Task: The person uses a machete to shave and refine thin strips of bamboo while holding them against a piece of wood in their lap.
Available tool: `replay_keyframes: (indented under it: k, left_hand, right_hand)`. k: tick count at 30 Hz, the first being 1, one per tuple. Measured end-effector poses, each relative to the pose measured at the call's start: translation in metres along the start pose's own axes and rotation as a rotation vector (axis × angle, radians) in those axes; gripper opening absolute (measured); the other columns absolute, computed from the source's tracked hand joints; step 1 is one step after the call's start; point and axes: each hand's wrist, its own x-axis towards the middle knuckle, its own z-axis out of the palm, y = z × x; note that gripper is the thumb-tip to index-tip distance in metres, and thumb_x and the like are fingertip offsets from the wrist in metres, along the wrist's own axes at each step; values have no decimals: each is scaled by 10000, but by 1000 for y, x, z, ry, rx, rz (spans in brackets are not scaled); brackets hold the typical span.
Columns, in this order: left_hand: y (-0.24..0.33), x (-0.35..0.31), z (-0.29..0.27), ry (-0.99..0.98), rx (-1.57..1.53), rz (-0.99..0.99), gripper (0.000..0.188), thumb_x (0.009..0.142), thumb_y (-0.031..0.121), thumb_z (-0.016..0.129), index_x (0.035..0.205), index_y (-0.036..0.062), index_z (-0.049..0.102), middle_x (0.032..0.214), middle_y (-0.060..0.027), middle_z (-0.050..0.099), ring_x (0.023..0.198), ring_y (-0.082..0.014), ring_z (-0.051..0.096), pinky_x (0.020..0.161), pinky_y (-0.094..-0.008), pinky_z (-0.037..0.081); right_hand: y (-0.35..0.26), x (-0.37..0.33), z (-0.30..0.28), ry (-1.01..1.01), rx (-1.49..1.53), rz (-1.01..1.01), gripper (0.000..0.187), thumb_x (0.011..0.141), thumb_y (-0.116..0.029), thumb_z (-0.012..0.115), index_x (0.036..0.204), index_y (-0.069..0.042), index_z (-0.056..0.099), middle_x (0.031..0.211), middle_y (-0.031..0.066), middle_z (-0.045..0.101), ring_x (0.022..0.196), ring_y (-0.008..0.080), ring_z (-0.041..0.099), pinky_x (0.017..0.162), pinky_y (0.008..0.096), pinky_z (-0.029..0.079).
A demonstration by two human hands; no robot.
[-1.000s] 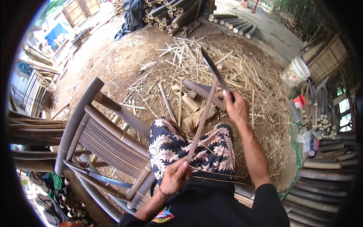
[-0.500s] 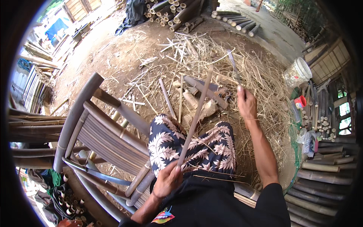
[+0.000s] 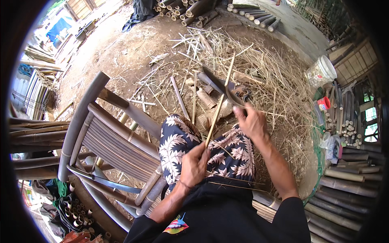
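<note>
My left hand (image 3: 194, 164) is closed around the near end of a long, narrow bamboo strip (image 3: 216, 120), low over my lap. The strip slants up and away, its pale yellow side showing. My right hand (image 3: 252, 123) grips a knife (image 3: 214, 80) whose dark blade points away to the left and crosses the strip partway along. The knife's handle is mostly hidden in my fingers. Below the blade, cut bamboo pieces (image 3: 206, 98) lie on the ground, beyond my patterned trousers (image 3: 178, 135).
A bamboo chair (image 3: 117, 137) stands close on my left. Shavings (image 3: 275, 77) cover the ground ahead and to the right. A white bucket (image 3: 321, 72) and a small red container (image 3: 323, 103) are at the right, above stacked bamboo poles (image 3: 338, 202). More poles (image 3: 259, 18) lie at the back.
My right hand has drawn back toward me and left, bringing the knife across the strip. My left hand has moved slightly away and right. The strip now shows a pale side, not its brown one.
</note>
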Motion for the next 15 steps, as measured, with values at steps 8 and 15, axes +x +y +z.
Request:
replay_keyframes:
  k: [8,15]
  left_hand:
    - [-2,-51,-24,-127,27,-55,309,985,102,523,1262,-24,579,877,-5,581,791,-56,496,676,-204,445]
    - [-24,-66,-48,-80,78,-38,321,985,103,520,1258,-62,562,869,-16,599,760,-51,481,655,-205,426]
  right_hand:
    - [44,36,-15,71,-129,-21,632,922,-713,308,815,-139,551,519,-67,385,405,70,321,367,290,288]
    - [16,13,13,80,65,-557,564,946,-629,386,739,-123,526,496,-36,395,379,72,334,308,278,302]
